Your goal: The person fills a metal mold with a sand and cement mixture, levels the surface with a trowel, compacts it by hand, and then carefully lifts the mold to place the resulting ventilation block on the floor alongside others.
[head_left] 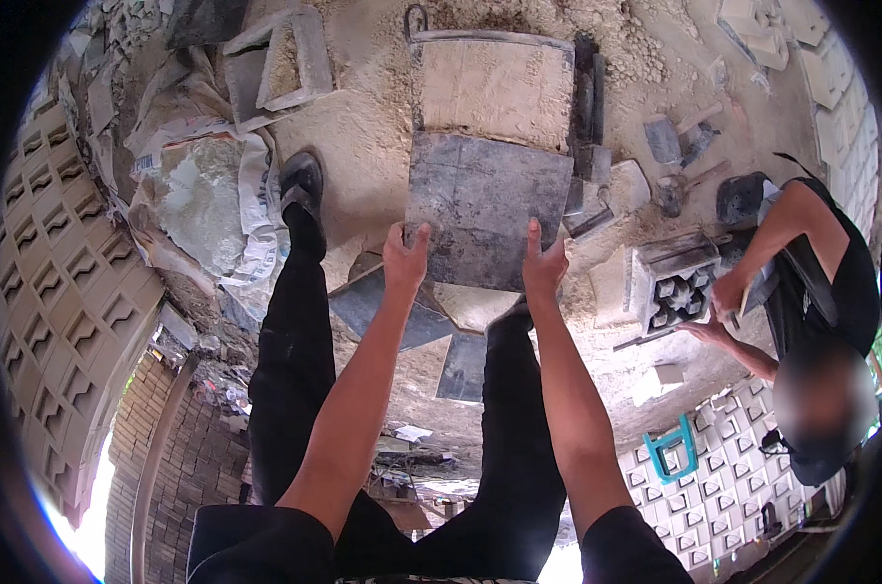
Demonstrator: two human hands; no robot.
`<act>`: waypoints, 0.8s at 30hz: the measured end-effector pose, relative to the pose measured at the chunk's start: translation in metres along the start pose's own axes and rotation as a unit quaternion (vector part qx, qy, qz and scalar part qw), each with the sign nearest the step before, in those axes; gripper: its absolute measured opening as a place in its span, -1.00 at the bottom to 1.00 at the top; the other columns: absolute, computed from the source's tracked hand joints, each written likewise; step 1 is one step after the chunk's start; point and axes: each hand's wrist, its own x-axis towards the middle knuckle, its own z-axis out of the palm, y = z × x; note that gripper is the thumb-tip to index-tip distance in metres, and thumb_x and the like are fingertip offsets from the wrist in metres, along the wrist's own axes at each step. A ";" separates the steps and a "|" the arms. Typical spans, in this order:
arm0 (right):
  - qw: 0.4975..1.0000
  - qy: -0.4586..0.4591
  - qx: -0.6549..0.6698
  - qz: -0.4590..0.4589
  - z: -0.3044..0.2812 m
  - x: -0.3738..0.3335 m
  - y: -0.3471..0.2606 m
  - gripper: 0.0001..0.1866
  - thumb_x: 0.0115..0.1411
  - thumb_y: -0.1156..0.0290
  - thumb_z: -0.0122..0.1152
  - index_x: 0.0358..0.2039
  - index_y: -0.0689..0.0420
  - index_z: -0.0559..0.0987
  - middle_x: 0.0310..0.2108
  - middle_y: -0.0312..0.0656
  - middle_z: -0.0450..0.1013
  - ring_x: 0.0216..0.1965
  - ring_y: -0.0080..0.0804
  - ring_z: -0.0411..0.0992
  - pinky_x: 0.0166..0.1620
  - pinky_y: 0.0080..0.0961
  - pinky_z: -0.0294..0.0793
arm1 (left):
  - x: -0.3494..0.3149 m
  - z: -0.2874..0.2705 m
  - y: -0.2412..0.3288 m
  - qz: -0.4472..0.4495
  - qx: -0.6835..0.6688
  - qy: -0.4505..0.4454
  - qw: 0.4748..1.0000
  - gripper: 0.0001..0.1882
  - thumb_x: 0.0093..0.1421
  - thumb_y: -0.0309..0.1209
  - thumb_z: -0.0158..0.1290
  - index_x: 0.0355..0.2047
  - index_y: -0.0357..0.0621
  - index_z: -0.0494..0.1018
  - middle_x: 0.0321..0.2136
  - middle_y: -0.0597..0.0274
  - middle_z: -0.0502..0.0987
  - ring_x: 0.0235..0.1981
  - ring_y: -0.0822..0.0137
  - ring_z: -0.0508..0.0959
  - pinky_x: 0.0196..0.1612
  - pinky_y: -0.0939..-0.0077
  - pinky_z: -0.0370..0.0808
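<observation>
A dark, flat rectangular plate (pixel 485 195), scuffed and dusty, lies between my two hands in front of me. My left hand (pixel 405 259) grips its near left edge, thumb on top and the other fingers underneath. On the near right edge my right hand (pixel 545 261) holds it the same way. The plate's far edge meets or overlaps a rectangular metal-edged mould (pixel 492 37) holding a pale sandy mix (pixel 490 92). Whether the plate rests on the mould's near part cannot be told.
An open sack of grey powder (pixel 202 200) lies left. Dark boards (pixel 392 307) lie between my feet. At right a co-worker (pixel 816 253) handles a patterned block mould (pixel 677 287), near trowels (pixel 663 141). Patterned blocks (pixel 61 263) are stacked left; a teal stool (pixel 672 450) stands lower right.
</observation>
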 end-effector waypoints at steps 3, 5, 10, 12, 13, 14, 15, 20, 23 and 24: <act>1.000 0.018 0.000 -0.013 0.000 -0.002 -0.001 -0.26 0.14 -0.21 0.12 -0.29 0.42 0.45 -0.38 0.36 0.46 -0.24 0.28 0.46 -0.20 -0.04 0.40 | 0.001 0.000 -0.002 -0.030 -0.002 -0.006 1.000 -0.50 0.19 -0.05 0.13 -0.21 -0.34 0.45 -0.40 0.08 0.54 -0.36 0.29 0.50 -0.22 0.37 0.42; 1.000 -0.001 -0.008 -0.002 0.000 0.005 0.001 -0.24 0.14 -0.24 0.10 -0.30 0.42 0.45 -0.38 0.36 0.46 -0.24 0.27 0.46 -0.20 -0.03 0.40 | 0.002 0.005 -0.001 -0.035 -0.023 -0.004 0.999 -0.50 0.19 -0.05 0.13 -0.21 -0.34 0.45 -0.42 0.11 0.53 -0.37 0.31 0.49 -0.23 0.38 0.42; 0.998 -0.020 -0.057 -0.022 -0.003 0.035 -0.018 -0.21 0.12 -0.28 0.07 -0.34 0.43 0.46 -0.37 0.37 0.47 -0.23 0.29 0.46 -0.16 -0.02 0.41 | 0.017 0.009 0.014 -0.056 -0.047 -0.004 0.997 -0.43 0.14 0.02 0.14 -0.23 -0.36 0.45 -0.34 -0.05 0.56 -0.29 0.19 0.54 -0.17 0.29 0.43; 0.995 -0.014 -0.087 -0.051 -0.001 0.069 -0.036 -0.19 0.11 -0.29 0.07 -0.33 0.44 0.48 -0.36 0.36 0.47 -0.22 0.29 0.46 -0.14 -0.01 0.42 | 0.036 0.015 0.047 -0.069 -0.064 0.028 0.995 -0.42 0.14 0.01 0.14 -0.19 -0.37 0.46 -0.31 -0.09 0.56 -0.26 0.16 0.55 -0.16 0.28 0.43; 0.993 -0.009 -0.093 -0.073 -0.002 0.091 -0.050 -0.17 0.11 -0.30 0.07 -0.32 0.46 0.50 -0.36 0.36 0.48 -0.22 0.30 0.46 -0.12 -0.01 0.42 | 0.050 0.020 0.066 -0.075 -0.073 0.044 0.994 -0.42 0.14 0.00 0.14 -0.17 -0.38 0.46 -0.29 -0.11 0.56 -0.25 0.15 0.55 -0.15 0.28 0.43; 0.992 -0.008 -0.091 -0.087 -0.002 0.111 -0.073 -0.15 0.10 -0.32 0.05 -0.34 0.46 0.51 -0.36 0.35 0.48 -0.22 0.28 0.47 -0.12 -0.02 0.43 | 0.074 0.017 0.082 -0.079 -0.058 0.028 0.995 -0.39 0.12 0.01 0.15 -0.15 -0.40 0.46 -0.28 -0.14 0.56 -0.23 0.13 0.55 -0.14 0.26 0.43; 0.991 -0.009 -0.085 -0.103 0.000 0.129 -0.102 -0.13 0.09 -0.34 0.04 -0.35 0.47 0.53 -0.36 0.35 0.48 -0.21 0.26 0.48 -0.11 -0.03 0.43 | 0.105 0.008 0.096 -0.082 -0.041 0.016 0.996 -0.36 0.10 0.02 0.16 -0.12 -0.41 0.46 -0.26 -0.17 0.56 -0.22 0.11 0.56 -0.13 0.25 0.43; 0.985 -0.056 -0.125 -0.107 -0.012 0.215 -0.192 0.09 0.00 -0.56 -0.20 -0.33 0.48 0.57 -0.28 0.32 0.50 -0.14 0.12 0.50 -0.05 -0.16 0.44 | 0.211 -0.020 0.212 -0.109 -0.050 -0.017 0.993 -0.17 0.10 0.07 0.14 0.07 -0.53 0.31 0.07 -0.16 0.40 0.13 0.06 0.36 0.09 0.21 0.32; 0.989 -0.094 -0.085 -0.077 -0.040 0.204 -0.203 0.13 -0.02 -0.58 -0.21 -0.24 0.51 0.55 -0.25 0.35 0.48 -0.10 0.14 0.48 -0.01 -0.15 0.42 | 0.196 -0.032 0.221 -0.096 -0.048 -0.079 0.991 -0.18 0.10 0.08 0.14 0.09 -0.46 0.32 0.12 -0.16 0.36 0.16 0.04 0.33 0.09 0.17 0.32; 0.990 -0.068 -0.101 -0.077 -0.039 0.189 -0.188 0.14 -0.02 -0.58 -0.20 -0.20 0.51 0.53 -0.20 0.36 0.47 -0.07 0.16 0.46 0.03 -0.16 0.39 | 0.175 -0.033 0.211 -0.120 -0.024 -0.093 0.988 -0.24 0.13 0.09 0.10 0.09 -0.36 0.35 0.06 -0.16 0.41 0.10 0.01 0.39 0.07 0.18 0.34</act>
